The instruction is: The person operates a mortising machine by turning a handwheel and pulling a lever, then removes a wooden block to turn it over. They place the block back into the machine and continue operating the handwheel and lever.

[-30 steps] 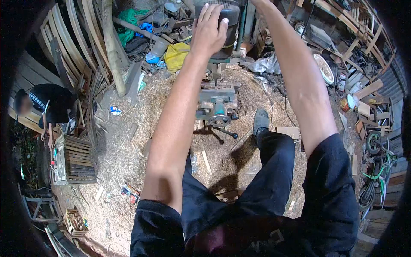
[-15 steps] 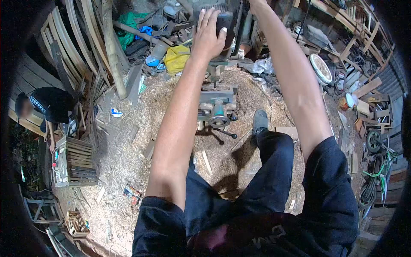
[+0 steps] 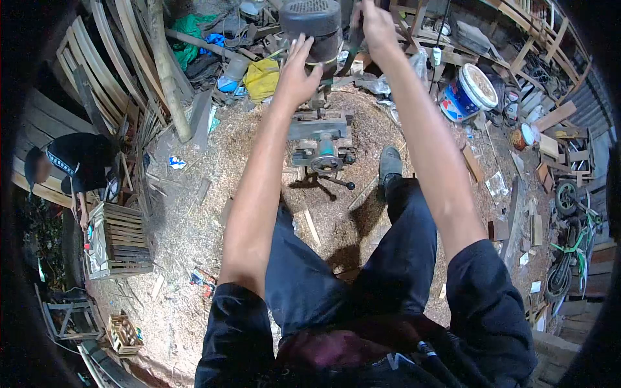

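Note:
My left hand [image 3: 299, 76] rests with extended fingers against the side of a dark motor housing [image 3: 309, 24] with a vented top. Farther right and higher, my right hand [image 3: 378, 29] has its fingers curled beside a dark upright bar [image 3: 354, 48]; what lies inside them is hidden. Below the motor is the machine's metal work table with a vise [image 3: 320, 129]. A round handwheel [image 3: 326, 164] and a knobbed lever [image 3: 349, 185] stick out from it toward me.
Wood shavings [image 3: 187, 239] cover the floor. At left a person [image 3: 77, 161] bends over a slatted wooden crate [image 3: 126, 239]. A paint bucket [image 3: 456, 97], yellow sack [image 3: 261, 79], wood pieces and a small green motorbike [image 3: 572, 246] stand around. A long pole [image 3: 165, 71] leans at back left.
My view has tilted up, showing more of the motor. My left hand has slid from the motor's top to its side. My right hand has come lower and nearer the motor.

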{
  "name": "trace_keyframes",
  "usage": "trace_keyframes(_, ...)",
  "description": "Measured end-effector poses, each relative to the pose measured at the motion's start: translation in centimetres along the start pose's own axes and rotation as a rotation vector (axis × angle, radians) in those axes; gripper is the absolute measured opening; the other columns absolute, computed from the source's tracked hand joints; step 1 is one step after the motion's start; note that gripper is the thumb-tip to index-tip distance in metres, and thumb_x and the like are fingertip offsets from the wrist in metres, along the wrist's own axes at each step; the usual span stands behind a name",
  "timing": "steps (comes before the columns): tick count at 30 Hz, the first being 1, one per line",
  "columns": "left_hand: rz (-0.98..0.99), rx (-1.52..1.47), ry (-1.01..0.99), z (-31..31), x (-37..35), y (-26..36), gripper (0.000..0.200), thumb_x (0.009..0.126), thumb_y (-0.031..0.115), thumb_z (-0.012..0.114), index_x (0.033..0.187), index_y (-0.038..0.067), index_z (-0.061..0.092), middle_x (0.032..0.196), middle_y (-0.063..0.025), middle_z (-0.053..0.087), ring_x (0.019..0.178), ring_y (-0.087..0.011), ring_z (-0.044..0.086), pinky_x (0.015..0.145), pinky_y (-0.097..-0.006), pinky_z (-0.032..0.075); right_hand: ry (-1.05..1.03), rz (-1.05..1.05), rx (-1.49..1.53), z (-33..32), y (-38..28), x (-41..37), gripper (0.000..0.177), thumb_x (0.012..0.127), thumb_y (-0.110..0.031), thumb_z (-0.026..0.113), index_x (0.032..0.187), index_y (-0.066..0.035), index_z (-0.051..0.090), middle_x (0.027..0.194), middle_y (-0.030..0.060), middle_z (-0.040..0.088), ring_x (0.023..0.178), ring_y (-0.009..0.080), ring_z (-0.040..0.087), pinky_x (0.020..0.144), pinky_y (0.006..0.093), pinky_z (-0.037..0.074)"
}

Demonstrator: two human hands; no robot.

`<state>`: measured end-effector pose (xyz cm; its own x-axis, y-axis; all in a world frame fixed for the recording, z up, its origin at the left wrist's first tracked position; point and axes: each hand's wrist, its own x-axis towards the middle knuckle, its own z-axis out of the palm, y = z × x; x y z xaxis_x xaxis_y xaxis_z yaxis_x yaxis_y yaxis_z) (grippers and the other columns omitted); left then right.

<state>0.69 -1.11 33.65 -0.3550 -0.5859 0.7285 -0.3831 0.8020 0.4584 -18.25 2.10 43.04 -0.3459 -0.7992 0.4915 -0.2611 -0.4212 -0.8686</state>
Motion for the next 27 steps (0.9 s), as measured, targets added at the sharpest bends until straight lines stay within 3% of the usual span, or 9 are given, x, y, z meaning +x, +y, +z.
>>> trace_keyframes(2,-0.061,-0.049,-0.037,0.0,-1.7,0.0,0.057,0.085,0.02,0.062,0.136,0.0,0.045,0.146,-0.0248,0.037,0.139,-0.0377,0.031,0.113,-0.0397,0.028,0.024,-0.03,0.152,0.5,1.4,-3.5,0.04,0.093,-0.033,0.048,0.068,-0.003,0.054,0.066,0.0006,0.05,0.065,0.0125,0.044,0.061,0.0302,0.035)
trace_keyframes(8,-0.217,-0.173,-0.083,-1.3,-5.1,1.2,0.045,0.086,0.019,0.062,0.126,-0.002,0.054,0.129,-0.0238,0.056,0.122,-0.0339,0.053,0.102,-0.0392,0.041,-0.086,0.038,-0.107,-1.2,1.2,-6.4,0.054,0.096,-0.046,0.038,0.069,-0.004,0.06,0.075,0.0067,0.06,0.067,0.0193,0.052,0.073,0.037,0.044)
trace_keyframes(9,-0.254,-0.188,-0.115,-1.5,-5.5,1.6,0.044,0.086,0.019,0.062,0.125,-0.001,0.055,0.126,-0.0231,0.058,0.118,-0.0333,0.056,0.099,-0.0393,0.043,-0.19,0.206,-0.168,-1.8,0.4,-5.0,0.059,0.097,-0.047,0.033,0.069,-0.002,0.06,0.08,0.012,0.063,0.073,0.0261,0.055,0.081,0.0411,0.045)
trace_keyframes(12,-0.325,-0.165,-0.095,-1.1,-7.4,1.7,0.041,0.087,0.019,0.061,0.122,-0.001,0.057,0.12,-0.0223,0.062,0.111,-0.034,0.06,0.093,-0.0397,0.047,-0.462,0.401,-0.351,-1.6,-3.3,-1.3,0.054,0.098,-0.04,0.034,0.073,-0.001,0.063,0.083,0.014,0.065,0.082,0.0278,0.059,0.089,0.0442,0.044)
trace_keyframes(15,-0.448,-0.072,-0.198,-1.3,-9.0,2.0,0.038,0.086,0.018,0.061,0.12,0.0,0.058,0.118,-0.0233,0.062,0.109,-0.0352,0.06,0.092,-0.0386,0.047,-0.64,0.071,-0.963,1.3,-2.6,0.9,0.044,0.094,-0.035,0.044,0.078,0.001,0.064,0.08,0.0128,0.064,0.075,0.0254,0.062,0.076,0.0436,0.05)
trace_keyframes(19,-0.411,-0.081,-0.173,-0.8,-12.2,0.3,0.035,0.086,0.016,0.061,0.117,0.0,0.06,0.115,-0.0231,0.062,0.11,-0.0354,0.059,0.095,-0.0392,0.046,-0.554,0.482,-0.783,0.9,-5.0,-3.3,0.03,0.084,-0.025,0.057,0.082,0.004,0.066,0.078,0.0146,0.065,0.062,0.0256,0.065,0.047,0.0393,0.05)
trace_keyframes(22,-0.437,-0.073,-0.183,-0.1,-14.6,-0.7,0.035,0.087,0.016,0.06,0.118,0.0,0.06,0.117,-0.0223,0.062,0.112,-0.0351,0.058,0.096,-0.0391,0.045,-0.875,0.277,-1.125,1.0,-4.9,-3.8,0.029,0.08,-0.02,0.054,0.085,0.006,0.067,0.085,0.0191,0.067,0.073,0.0304,0.068,0.06,0.0443,0.053)
trace_keyframes(26,-0.477,-0.095,-0.161,1.1,-16.8,-2.0,0.035,0.088,0.017,0.06,0.118,0.0,0.061,0.118,-0.0212,0.062,0.113,-0.0353,0.058,0.097,-0.0388,0.045,-0.817,0.158,-1.219,0.9,-3.3,-5.6,0.038,0.081,-0.009,0.048,0.115,-0.002,0.064,0.119,0.0224,0.061,0.109,0.0359,0.061,0.088,0.0431,0.049)
trace_keyframes(27,-0.488,-0.091,-0.167,0.9,-17.2,-1.6,0.035,0.088,0.017,0.06,0.118,0.0,0.061,0.119,-0.0211,0.062,0.113,-0.0353,0.058,0.097,-0.0388,0.045,-0.862,0.162,-1.261,1.0,-3.4,-5.6,0.039,0.083,-0.01,0.045,0.116,-0.002,0.064,0.118,0.0221,0.062,0.112,0.0357,0.059,0.093,0.0423,0.046)
